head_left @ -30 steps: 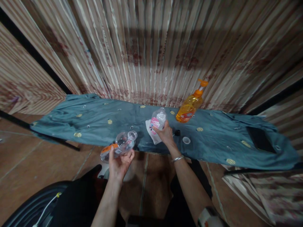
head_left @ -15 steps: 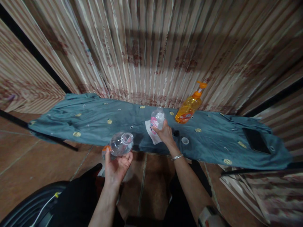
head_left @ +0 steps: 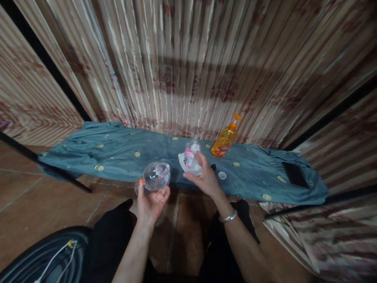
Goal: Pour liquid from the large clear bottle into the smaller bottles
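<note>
My left hand [head_left: 153,202] is closed around a clear plastic bottle [head_left: 154,177] with an orange part near its lower left end. It holds the bottle tilted in front of the bench's near edge. A smaller clear bottle [head_left: 189,156] with a pink and white label stands on a white cloth or tissue [head_left: 194,169]. Just right of that bottle, my right hand [head_left: 204,177] has its thumb and fingers spread, with nothing gripped. A small clear round cap [head_left: 222,175] and a small black object [head_left: 213,167] lie to the right of this hand.
A pump bottle of orange liquid [head_left: 225,141] stands at the back of the cloth-covered bench [head_left: 118,157]. Towards the right end lies a black phone [head_left: 295,175]. A striped curtain [head_left: 182,78] hangs behind, and black poles [head_left: 50,59] rise at both ends.
My right hand has let go of the small labelled bottle and drawn back towards me with fingers spread. My left hand still holds its bottle, slightly further right. The view has shifted a little.
</note>
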Motion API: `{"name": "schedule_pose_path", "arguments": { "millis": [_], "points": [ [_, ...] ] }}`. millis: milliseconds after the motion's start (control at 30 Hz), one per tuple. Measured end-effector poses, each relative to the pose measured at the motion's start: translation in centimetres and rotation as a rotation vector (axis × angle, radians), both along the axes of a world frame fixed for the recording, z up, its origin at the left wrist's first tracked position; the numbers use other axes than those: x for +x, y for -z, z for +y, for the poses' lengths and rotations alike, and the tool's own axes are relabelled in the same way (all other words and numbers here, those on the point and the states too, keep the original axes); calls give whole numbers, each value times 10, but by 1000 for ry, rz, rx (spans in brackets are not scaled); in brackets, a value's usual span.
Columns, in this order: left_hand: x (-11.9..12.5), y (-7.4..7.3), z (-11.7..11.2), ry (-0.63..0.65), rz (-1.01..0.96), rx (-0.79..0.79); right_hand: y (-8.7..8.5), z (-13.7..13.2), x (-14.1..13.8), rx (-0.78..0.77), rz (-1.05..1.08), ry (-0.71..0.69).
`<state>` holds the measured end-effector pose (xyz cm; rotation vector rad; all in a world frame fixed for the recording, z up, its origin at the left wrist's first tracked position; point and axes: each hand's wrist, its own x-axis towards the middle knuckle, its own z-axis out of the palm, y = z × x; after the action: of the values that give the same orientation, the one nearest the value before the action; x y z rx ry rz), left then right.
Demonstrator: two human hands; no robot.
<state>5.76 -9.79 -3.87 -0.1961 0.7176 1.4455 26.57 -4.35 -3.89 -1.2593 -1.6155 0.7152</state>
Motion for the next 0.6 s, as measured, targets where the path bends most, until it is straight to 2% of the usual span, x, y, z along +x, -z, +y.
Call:
{"name": "schedule_pose_path", "arguments": {
  "millis": [67,133,267,367,467,533,600],
  "points": [
    [8,4,-5,42,3,11,1,-30,-18,-10,21,-161],
    [18,10,-11,90,13,11,4,-56,-35,-26,36,-194],
    [36,25,-31,183,71,32,12,-85,-50,-87,81,-28],
    [41,38,-54,293,155,60,13,-96,-42,-113,96,66],
    [33,50,-77,397,294,76,12,-103,-25,-117,77,170],
    [23,54,-87,355,434,104,12,-106,-15,-103,58,215],
    [15,53,-89,251,574,131,11,-110,-8,-96,40,219]
  ]
}}
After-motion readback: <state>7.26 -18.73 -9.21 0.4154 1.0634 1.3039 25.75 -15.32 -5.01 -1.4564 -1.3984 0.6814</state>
